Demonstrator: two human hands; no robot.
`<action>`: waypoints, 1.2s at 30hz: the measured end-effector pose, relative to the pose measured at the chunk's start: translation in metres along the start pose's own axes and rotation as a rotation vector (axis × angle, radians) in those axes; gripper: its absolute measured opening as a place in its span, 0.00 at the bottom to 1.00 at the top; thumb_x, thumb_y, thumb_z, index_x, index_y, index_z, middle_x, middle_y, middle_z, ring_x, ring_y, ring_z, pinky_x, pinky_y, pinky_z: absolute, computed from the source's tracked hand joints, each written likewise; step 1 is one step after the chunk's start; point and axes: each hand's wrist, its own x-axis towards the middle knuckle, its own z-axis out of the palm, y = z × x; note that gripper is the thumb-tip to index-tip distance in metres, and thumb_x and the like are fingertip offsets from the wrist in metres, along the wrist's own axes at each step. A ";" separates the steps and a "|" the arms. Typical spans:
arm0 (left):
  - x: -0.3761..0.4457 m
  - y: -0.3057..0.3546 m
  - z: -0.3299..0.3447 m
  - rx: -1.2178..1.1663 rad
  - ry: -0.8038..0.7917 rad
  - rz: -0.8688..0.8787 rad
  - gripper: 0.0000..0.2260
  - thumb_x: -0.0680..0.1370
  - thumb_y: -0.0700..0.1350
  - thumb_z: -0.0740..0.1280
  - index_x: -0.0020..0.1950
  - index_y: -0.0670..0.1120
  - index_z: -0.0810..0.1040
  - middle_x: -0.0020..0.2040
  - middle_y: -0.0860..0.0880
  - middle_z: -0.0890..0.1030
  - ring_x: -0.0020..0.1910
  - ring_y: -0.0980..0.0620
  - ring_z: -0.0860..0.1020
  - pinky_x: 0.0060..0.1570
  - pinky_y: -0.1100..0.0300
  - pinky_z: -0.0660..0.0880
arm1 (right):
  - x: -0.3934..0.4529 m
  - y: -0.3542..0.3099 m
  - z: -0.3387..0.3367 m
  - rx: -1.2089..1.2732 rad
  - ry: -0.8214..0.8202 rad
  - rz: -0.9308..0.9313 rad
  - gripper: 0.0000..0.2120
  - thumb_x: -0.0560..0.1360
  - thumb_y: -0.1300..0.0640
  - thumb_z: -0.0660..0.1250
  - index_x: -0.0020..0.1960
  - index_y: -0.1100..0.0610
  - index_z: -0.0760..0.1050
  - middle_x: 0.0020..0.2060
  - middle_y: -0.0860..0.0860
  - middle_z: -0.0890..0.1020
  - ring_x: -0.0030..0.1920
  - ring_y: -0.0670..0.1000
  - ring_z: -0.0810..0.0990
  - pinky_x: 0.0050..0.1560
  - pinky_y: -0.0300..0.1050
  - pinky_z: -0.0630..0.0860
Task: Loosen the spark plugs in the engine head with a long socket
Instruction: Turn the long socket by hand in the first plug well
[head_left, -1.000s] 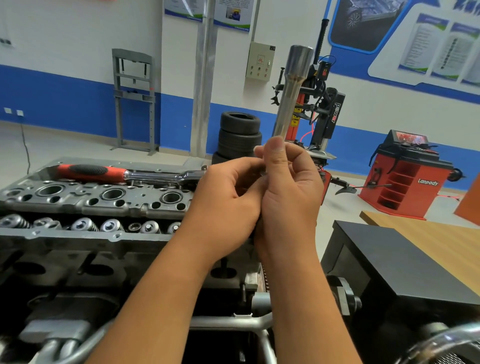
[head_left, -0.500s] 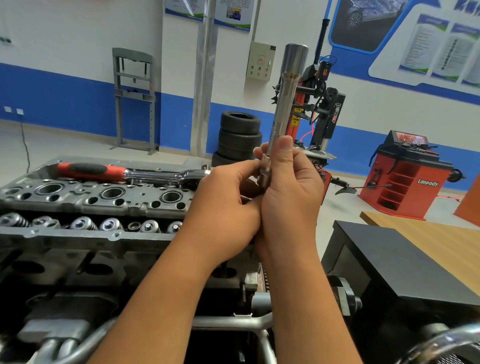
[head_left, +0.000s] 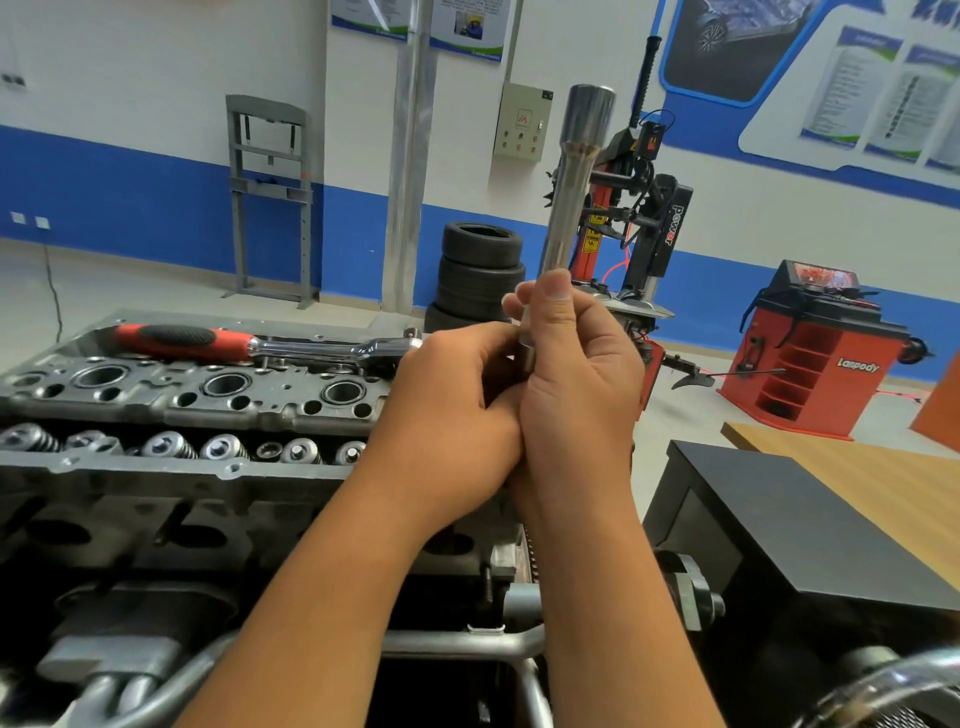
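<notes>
Two hands: right hand (head_left: 576, 384) fingers closed round long socket (head_left: 574, 208), upright above engine head (head_left: 197, 395); left hand (head_left: 452, 410) works its base, grip hidden. Advice: seat squarely before fetching ratchet (head_left: 260, 345).

Both forearms are bare from the bottom edge of the picture up to the wrists, with no sleeve cuff showing. The left hand (head_left: 452, 410) and right hand (head_left: 576, 395) are ungloved. The right thumbnail (head_left: 558, 291) is trimmed short and unpainted.

socket (head_left: 569, 208) base hidden btwn hands
</notes>
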 end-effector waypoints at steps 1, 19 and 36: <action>0.000 0.000 0.000 -0.012 0.009 -0.006 0.14 0.78 0.37 0.71 0.57 0.54 0.85 0.48 0.58 0.87 0.49 0.60 0.85 0.54 0.52 0.83 | 0.000 0.000 0.001 0.002 -0.008 0.010 0.18 0.71 0.39 0.69 0.44 0.54 0.82 0.39 0.50 0.84 0.41 0.46 0.82 0.45 0.45 0.81; 0.000 -0.002 -0.002 0.036 -0.039 0.010 0.14 0.79 0.37 0.70 0.57 0.56 0.85 0.46 0.58 0.87 0.48 0.60 0.85 0.49 0.58 0.83 | -0.001 -0.001 -0.002 -0.019 0.042 -0.028 0.13 0.77 0.51 0.74 0.50 0.62 0.81 0.37 0.52 0.82 0.38 0.48 0.79 0.43 0.44 0.80; -0.002 0.000 -0.003 -0.079 -0.068 -0.002 0.11 0.80 0.39 0.69 0.56 0.53 0.85 0.47 0.54 0.88 0.49 0.54 0.86 0.51 0.49 0.84 | 0.001 -0.004 -0.003 0.061 -0.045 0.068 0.18 0.69 0.39 0.70 0.43 0.55 0.83 0.41 0.53 0.85 0.42 0.51 0.81 0.51 0.56 0.80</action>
